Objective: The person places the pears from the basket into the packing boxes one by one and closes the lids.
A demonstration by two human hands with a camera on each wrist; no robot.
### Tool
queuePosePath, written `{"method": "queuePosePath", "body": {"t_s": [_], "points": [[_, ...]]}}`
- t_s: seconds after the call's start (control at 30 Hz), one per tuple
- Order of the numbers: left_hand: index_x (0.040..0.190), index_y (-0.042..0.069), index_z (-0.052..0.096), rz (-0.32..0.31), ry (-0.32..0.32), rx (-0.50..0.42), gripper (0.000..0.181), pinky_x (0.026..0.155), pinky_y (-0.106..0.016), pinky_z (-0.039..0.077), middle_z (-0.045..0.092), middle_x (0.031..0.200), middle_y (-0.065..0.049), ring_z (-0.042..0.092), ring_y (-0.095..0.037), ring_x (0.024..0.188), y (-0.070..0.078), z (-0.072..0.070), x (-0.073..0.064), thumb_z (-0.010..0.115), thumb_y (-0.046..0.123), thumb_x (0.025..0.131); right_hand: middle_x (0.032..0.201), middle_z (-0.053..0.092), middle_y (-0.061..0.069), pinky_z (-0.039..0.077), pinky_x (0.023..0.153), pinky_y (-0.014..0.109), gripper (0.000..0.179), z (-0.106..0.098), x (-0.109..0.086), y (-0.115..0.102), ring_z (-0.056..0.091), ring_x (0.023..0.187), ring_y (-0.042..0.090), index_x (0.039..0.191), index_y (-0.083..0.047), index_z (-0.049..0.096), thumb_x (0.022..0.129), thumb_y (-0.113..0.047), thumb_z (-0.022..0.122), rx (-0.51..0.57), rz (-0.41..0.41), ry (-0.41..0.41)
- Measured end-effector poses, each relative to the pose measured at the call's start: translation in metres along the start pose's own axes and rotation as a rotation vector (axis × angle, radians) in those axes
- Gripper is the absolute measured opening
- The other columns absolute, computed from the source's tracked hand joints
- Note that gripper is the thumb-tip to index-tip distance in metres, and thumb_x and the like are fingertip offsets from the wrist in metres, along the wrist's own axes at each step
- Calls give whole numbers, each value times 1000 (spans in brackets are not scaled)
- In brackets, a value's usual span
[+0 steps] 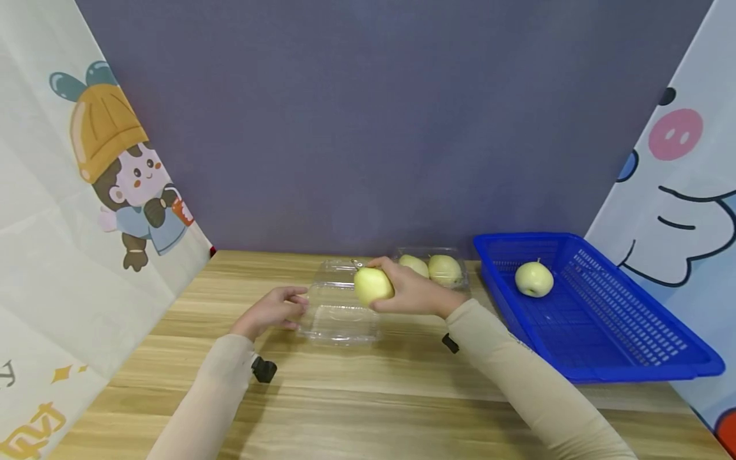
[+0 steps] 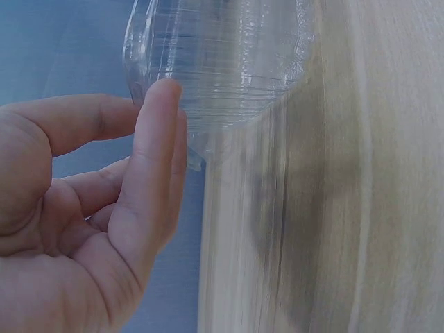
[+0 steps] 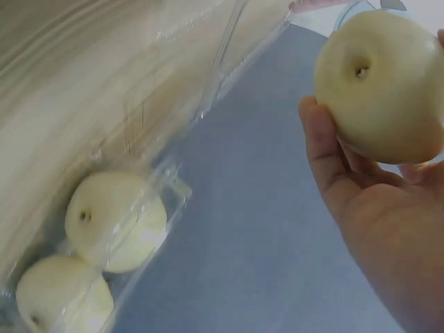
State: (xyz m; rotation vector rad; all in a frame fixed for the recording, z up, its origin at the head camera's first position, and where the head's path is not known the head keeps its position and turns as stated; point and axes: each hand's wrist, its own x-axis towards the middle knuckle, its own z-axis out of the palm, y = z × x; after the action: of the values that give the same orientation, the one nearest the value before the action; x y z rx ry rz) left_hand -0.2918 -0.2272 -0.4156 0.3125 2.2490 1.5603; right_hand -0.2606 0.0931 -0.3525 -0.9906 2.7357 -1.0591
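Observation:
My right hand point(image 1: 411, 291) grips a round, pale yellow pear point(image 1: 372, 287), held up over a clear plastic box point(image 1: 339, 319) whose lid is folded back. In the right wrist view the pear point(image 3: 381, 87) shows its dimpled end, with fingers and thumb curled round its lower side. At the box's left edge is my left hand point(image 1: 278, 310). The left wrist view has its thumb and a finger point(image 2: 156, 132) pinching the rim at a corner of the box point(image 2: 229, 62). Behind the right hand, a second clear box point(image 1: 464, 271) contains pale pears point(image 1: 444, 270).
A blue plastic basket point(image 1: 609, 348) stands on the right of the wooden table point(image 1: 356, 409), with one pear point(image 1: 534, 279) inside towards its back left. A grey-blue wall panel point(image 1: 345, 128) rises behind the table, and printed cloths point(image 1: 46, 191) hang at both sides.

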Motion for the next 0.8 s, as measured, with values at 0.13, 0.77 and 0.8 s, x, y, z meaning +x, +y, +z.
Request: {"method": "queuePosePath", "body": {"t_s": [0.13, 0.77, 0.8], "points": [[152, -8, 31, 1, 5, 5, 55, 75, -34, 61, 45, 138, -31, 57, -38, 113, 0, 0, 0, 53, 2, 102, 127, 57, 9, 57, 74, 32, 77, 9, 6, 0, 61, 96, 19, 145, -7, 39, 82, -26, 79, 15, 0, 18], [152, -9, 29, 1, 10, 7, 57, 77, -36, 61, 46, 138, -30, 55, -41, 119, 2, 2, -2, 53, 1, 101, 113, 63, 8, 57, 71, 32, 77, 50, 22, 0, 63, 89, 18, 145, -12, 43, 83, -38, 79, 70, 98, 128], [152, -9, 29, 0, 13, 9, 57, 77, -36, 61, 46, 138, -29, 55, -41, 118, 2, 2, -2, 53, 1, 101, 113, 64, 9, 57, 71, 31, 77, 52, 23, -1, 64, 88, 18, 145, -11, 43, 83, -39, 79, 70, 102, 134]]}}
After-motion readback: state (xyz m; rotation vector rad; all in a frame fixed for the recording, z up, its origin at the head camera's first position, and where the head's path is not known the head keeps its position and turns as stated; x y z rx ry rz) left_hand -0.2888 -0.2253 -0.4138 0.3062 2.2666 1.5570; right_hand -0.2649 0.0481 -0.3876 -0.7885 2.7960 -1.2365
